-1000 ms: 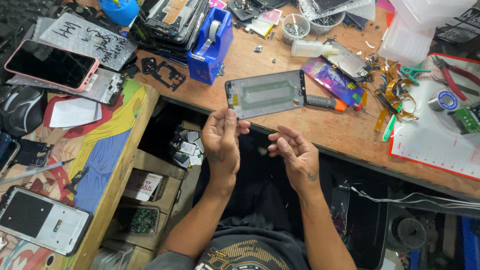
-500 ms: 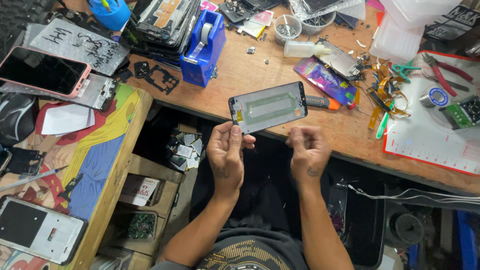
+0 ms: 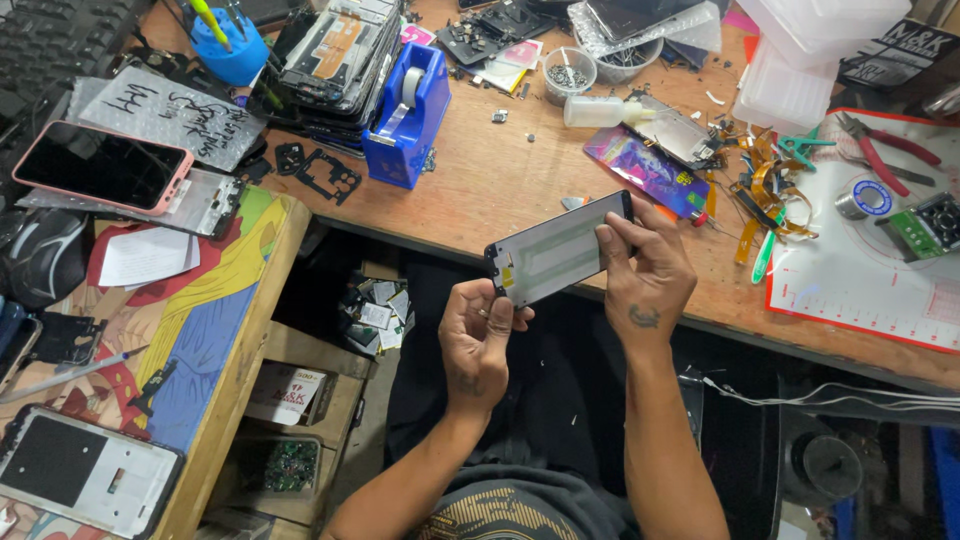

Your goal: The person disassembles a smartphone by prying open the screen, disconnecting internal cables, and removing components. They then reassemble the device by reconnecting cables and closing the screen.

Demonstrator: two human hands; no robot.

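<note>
The phone panel (image 3: pixel 556 248) is off the counter (image 3: pixel 500 190) and up between your two hands, tilted, pale inner side toward you. Your left hand (image 3: pixel 478 345) pinches its lower corner; your right hand (image 3: pixel 645 265) grips the upper end with curled fingers. Nothing is fitted to it yet, I judge. The tape dispenser (image 3: pixel 408 120), glue bottle (image 3: pixel 598 110) and pliers (image 3: pixel 880 150) lie untouched.

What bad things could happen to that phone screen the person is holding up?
The phone screen is held only at its two ends, by the left hand and right hand, out past the table edge. If the fingers slip, it would likely fall to the floor and might crack. Squeezing or bending such a thin panel could also damage it.
</note>
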